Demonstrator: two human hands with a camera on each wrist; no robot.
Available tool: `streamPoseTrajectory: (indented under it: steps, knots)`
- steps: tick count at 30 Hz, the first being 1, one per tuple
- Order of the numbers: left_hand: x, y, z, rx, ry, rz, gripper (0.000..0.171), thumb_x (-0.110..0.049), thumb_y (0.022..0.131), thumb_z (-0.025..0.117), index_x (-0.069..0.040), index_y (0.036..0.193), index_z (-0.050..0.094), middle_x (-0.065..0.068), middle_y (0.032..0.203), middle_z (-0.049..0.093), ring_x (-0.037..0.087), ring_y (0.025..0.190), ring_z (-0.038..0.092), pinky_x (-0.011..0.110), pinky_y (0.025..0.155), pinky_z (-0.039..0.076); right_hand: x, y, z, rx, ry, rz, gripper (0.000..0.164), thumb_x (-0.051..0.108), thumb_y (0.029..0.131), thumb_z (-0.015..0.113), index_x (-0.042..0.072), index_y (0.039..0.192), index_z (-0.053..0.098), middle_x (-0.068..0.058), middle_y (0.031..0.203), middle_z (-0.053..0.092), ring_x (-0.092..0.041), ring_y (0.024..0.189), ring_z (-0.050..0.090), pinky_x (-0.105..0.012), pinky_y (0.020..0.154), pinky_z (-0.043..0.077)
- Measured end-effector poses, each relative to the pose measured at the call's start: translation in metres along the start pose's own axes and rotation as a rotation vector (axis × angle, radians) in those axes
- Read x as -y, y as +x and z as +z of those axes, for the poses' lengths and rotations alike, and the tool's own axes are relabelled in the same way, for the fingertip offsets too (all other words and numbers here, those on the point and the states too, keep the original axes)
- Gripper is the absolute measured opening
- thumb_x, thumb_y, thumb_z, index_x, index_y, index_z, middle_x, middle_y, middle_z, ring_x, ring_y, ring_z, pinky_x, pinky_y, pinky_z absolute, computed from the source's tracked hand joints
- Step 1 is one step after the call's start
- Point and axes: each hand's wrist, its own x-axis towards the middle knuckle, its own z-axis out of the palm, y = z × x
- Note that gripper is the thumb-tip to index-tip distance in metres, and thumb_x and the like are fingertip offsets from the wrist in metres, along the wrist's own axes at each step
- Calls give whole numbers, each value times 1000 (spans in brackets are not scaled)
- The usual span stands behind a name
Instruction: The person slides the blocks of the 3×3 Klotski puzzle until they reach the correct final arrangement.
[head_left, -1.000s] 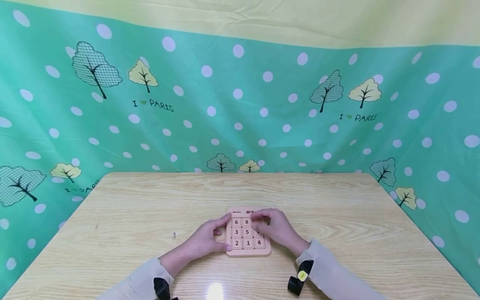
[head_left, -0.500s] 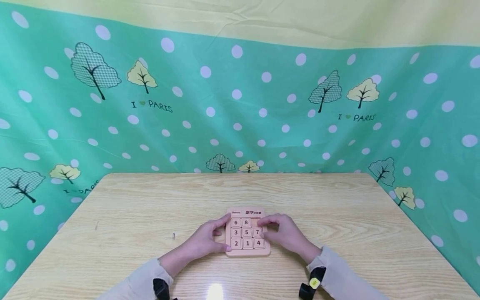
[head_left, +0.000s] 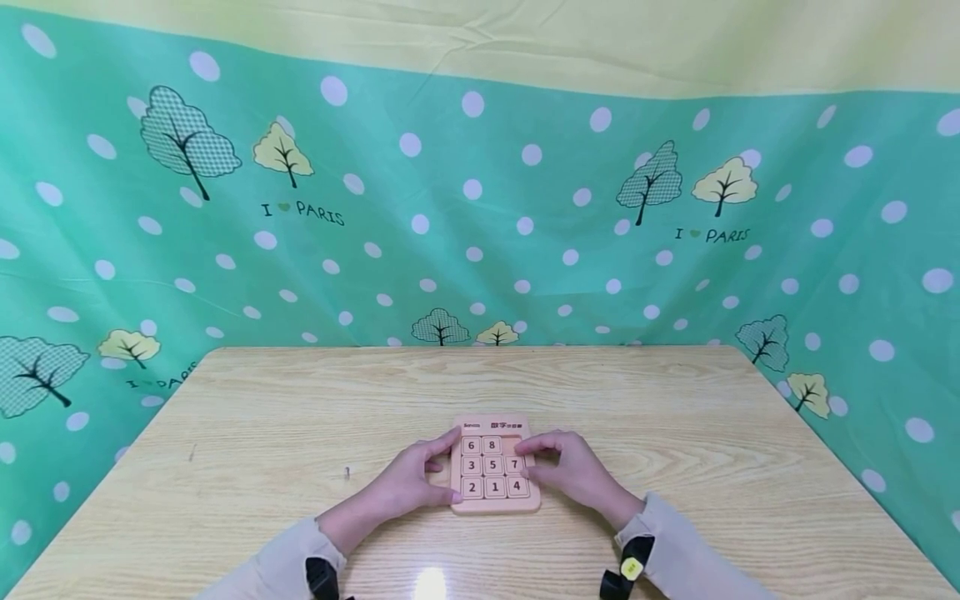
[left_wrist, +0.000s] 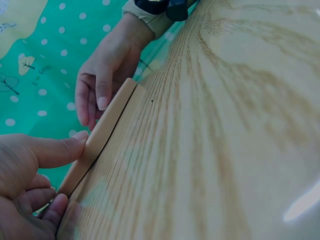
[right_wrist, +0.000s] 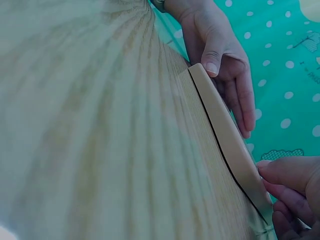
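Number puzzle (head_left: 495,505) flat on table (head_left: 300,417), between both hands; top-right slot vacant, 7 tile (head_left: 514,464) just below. Left hand (head_left: 408,479) at puzzle's left edge, palm inward: index at upper corner, thumb at lower, spread wide, holding frame. Right hand (head_left: 577,471) from right, wrist angled inward; index and thumb loosely bent, gap between, tips at 7 tile, nothing pinched. Sleeved forearms slant in from near edge. Behind: dotted green cloth (head_left: 480,208).
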Motion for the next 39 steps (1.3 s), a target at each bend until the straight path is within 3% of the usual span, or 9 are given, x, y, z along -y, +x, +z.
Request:
streamPoseTrajectory:
  steps: [11, 27, 39]
  knots:
    - [0, 0, 0, -5, 12, 2, 93, -19, 66, 83, -9, 145, 35, 15, 147, 38, 25, 104, 51, 41, 92, 44, -5, -2, 2, -14, 38, 22, 29, 18, 77, 76, 9, 105, 71, -5, 108, 69, -22, 99, 59, -24, 84, 47]
    - [0, 0, -1, -6, 8, -5, 95, -20, 65, 84, -10, 146, 34, 15, 143, 41, 25, 105, 49, 38, 92, 43, -1, -1, 3, -11, 84, 16, 29, 12, 78, 75, 4, 106, 70, -11, 106, 69, -22, 94, 61, -24, 81, 49]
    - [-2, 0, -2, 4, -8, -8, 95, -17, 66, 83, -10, 146, 33, 16, 144, 39, 26, 106, 49, 39, 91, 43, -1, 2, 4, -21, 5, 14, 25, 8, 79, 73, 8, 104, 71, -5, 102, 71, -13, 89, 61, -22, 78, 49]
